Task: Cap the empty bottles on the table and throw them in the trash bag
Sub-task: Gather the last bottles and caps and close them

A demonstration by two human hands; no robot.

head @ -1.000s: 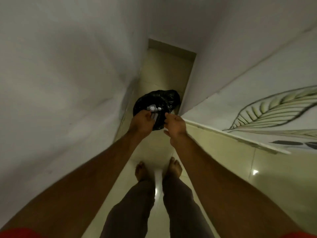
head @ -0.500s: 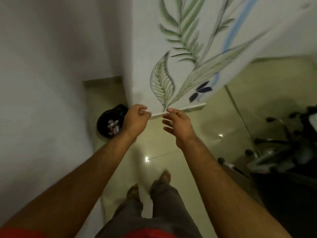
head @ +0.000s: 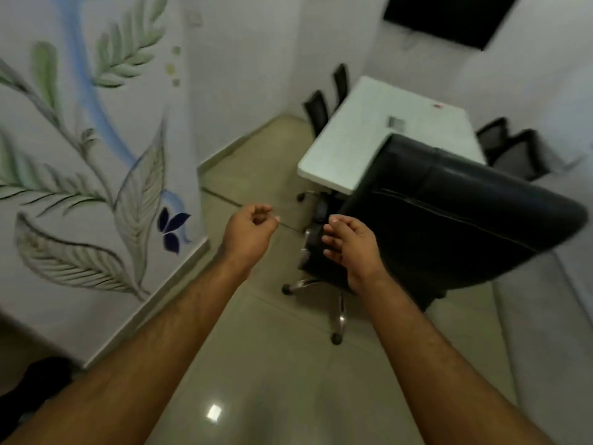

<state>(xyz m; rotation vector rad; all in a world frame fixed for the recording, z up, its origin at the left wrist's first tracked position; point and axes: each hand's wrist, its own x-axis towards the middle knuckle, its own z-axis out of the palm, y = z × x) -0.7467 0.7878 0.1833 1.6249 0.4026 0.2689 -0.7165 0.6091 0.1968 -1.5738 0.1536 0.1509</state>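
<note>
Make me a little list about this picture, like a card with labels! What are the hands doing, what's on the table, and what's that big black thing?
left hand: empty, fingers loosely curled, held out over the floor
right hand: empty, fingers open and relaxed
table: white, ahead and to the right; a small grey thing and a tiny red thing lie on it, too blurred to name
bottles: none visible
big black thing: office chair on wheels, pushed up to the table's near end
wall on the left: painted leaves
trash bag: not identifiable

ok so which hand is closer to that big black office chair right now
Right. The right hand overlaps the black office chair at its near edge in this view, while the left hand hangs further left, over bare floor.
</note>
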